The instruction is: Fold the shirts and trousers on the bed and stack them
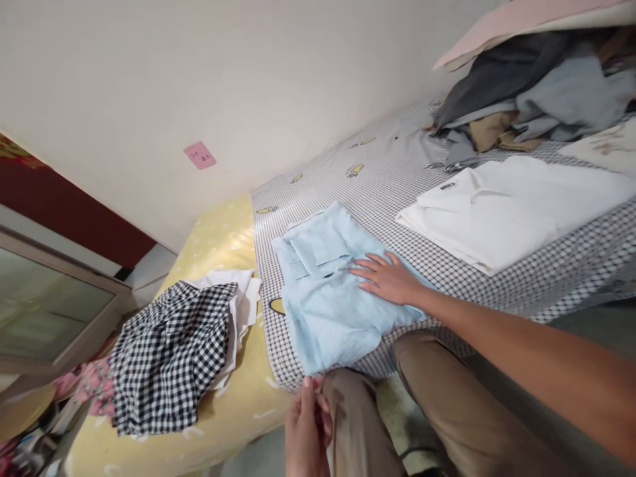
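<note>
A light blue shirt, partly folded with a sleeve laid across it, rests on the checked bedsheet in front of my knees. My right hand lies flat on its right side, fingers spread. At the shirt's near left corner is my left hand, its thumb and fingers pinched together at the edge of the cloth. The fingertips seem to grip the hem there, though the grip is partly hidden.
A folded white shirt lies to the right. Behind it are heaped grey and dark clothes under a pink board. On the yellow cover at left sits a black-and-white checked garment over white cloths. A wall closes the back.
</note>
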`<state>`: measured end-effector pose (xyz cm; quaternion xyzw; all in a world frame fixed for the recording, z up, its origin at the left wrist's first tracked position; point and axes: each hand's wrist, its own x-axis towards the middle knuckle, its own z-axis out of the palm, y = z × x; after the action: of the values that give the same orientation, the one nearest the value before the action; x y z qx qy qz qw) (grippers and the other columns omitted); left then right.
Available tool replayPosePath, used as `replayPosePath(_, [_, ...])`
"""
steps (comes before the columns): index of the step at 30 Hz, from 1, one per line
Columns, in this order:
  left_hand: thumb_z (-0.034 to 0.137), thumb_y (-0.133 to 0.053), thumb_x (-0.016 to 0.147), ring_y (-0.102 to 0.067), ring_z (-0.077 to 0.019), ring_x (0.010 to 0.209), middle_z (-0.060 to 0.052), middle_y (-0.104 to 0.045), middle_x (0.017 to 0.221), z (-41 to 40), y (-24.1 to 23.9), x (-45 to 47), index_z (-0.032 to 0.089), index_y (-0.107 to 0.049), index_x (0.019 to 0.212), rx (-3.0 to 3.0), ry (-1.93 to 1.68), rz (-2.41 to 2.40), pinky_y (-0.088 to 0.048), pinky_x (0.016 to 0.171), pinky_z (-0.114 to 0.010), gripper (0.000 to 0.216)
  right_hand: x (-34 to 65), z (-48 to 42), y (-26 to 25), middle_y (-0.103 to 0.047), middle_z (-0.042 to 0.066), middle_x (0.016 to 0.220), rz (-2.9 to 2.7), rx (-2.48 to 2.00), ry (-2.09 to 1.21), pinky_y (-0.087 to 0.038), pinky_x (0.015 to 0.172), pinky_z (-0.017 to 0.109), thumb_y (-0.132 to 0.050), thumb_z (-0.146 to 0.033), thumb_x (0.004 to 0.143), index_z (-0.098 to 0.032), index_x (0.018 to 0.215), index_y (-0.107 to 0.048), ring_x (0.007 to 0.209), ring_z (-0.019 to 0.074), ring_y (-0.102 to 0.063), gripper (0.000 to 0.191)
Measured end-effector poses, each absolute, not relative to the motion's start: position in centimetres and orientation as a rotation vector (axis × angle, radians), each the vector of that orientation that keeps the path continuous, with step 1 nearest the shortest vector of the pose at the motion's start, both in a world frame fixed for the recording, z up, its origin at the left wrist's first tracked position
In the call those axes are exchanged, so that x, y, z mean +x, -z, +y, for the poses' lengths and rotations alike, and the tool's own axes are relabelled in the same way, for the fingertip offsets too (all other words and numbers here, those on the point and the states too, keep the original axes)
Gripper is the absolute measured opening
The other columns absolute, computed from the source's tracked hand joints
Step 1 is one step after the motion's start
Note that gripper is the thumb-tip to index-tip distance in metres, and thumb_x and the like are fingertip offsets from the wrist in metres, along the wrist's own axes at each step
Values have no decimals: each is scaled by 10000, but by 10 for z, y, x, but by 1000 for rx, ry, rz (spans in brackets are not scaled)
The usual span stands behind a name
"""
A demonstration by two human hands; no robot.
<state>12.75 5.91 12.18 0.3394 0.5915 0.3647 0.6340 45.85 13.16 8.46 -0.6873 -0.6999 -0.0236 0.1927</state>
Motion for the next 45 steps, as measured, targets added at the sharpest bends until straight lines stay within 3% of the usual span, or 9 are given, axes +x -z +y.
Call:
replayPosePath(9, [617, -922, 490, -202, 11, 349, 137, -388, 457, 63, -139, 172, 208, -466, 709, 753, -657, 1102, -97, 355, -156, 651, 460, 130, -87, -492, -12, 1569, -1967, -1933, 45, -190, 1171, 667, -315, -562, 1020, -434, 1479, -497, 1473, 347, -364, 510])
replayPosePath(18, [553, -930, 501, -150, -1, 357, 184, -258, 436, 91, -164, 195, 234, -444, 747, 806, -825, 1122, -89, 359, -154, 631, 460, 131, -87, -504, -15, 1558, -1940, -1889, 15, -160, 1177, 670, -372, -543, 1010, -454, 1469, -504, 1467, 352, -370, 486])
replayPosePath(21, [591, -892, 564, -346, -21, 366, 135, -442, 476, 112, -180, 213, 213, -559, 834, 976, -863, 1069, -218, 377, -159, 572, 459, 129, -90, -505, -10, 1558, -1942, -1885, 18, -183, 1170, 671, -384, -535, 1012, -442, 1463, -513, 1468, 346, -371, 478])
replayPosePath(24, [601, -776, 731, -724, -152, 824, -46, -760, 1016, 126, -184, 229, 233, -641, 1161, 1166, -845, 959, -519, 678, -236, 583, 459, 128, -93, -498, -2, 1564, -1946, -1871, 10, -199, 1159, 683, -389, -540, 1014, -433, 1466, -510, 1472, 347, -366, 480])
replayPosePath(26, [554, -669, 839, -683, -233, 1143, -91, -707, 1284, 131, -178, 235, 241, -663, 1196, 1278, -818, 944, -518, 950, -348, 475, 459, 128, -93, -499, -3, 1563, -1941, -1869, 5, -203, 1157, 685, -399, -537, 1013, -434, 1464, -509, 1473, 347, -364, 476])
replayPosePath(28, [451, -579, 896, -640, -254, 1219, -100, -718, 1267, 136, -166, 236, 218, -709, 1106, 1420, -866, 1030, -455, 1076, -418, 340, 458, 129, -92, -506, -3, 1558, -1939, -1871, 8, -204, 1158, 683, -411, -511, 1015, -429, 1457, -518, 1468, 345, -372, 462])
replayPosePath(32, [292, -461, 907, -624, -264, 1223, -102, -731, 1206, 147, -141, 231, 218, -728, 1024, 1726, -1078, 1266, -423, 1131, -473, 301, 458, 130, -91, -525, 7, 1542, -1928, -1859, 13, -211, 1161, 672, -447, -463, 1008, -420, 1442, -532, 1459, 336, -386, 444])
replayPosePath(39, [276, -549, 912, -382, -362, 1474, -143, -494, 1540, 158, -124, 244, 272, -734, 1073, 2210, -789, 1491, -287, 1158, -666, 245, 465, 126, -90, -475, 93, 1568, -1884, -1745, -24, -239, 1178, 620, -545, -389, 955, -329, 1372, -594, 1410, 297, -451, 423])
replayPosePath(45, [222, -573, 901, -407, -323, 1458, -133, -532, 1501, 173, -112, 244, 255, -679, 1010, 2345, -699, 1440, -248, 1175, -650, 156, 467, 125, -90, -482, 63, 1555, -1921, -1695, -52, -231, 1172, 628, -600, -366, 930, -332, 1139, -716, 1421, 302, -425, 241])
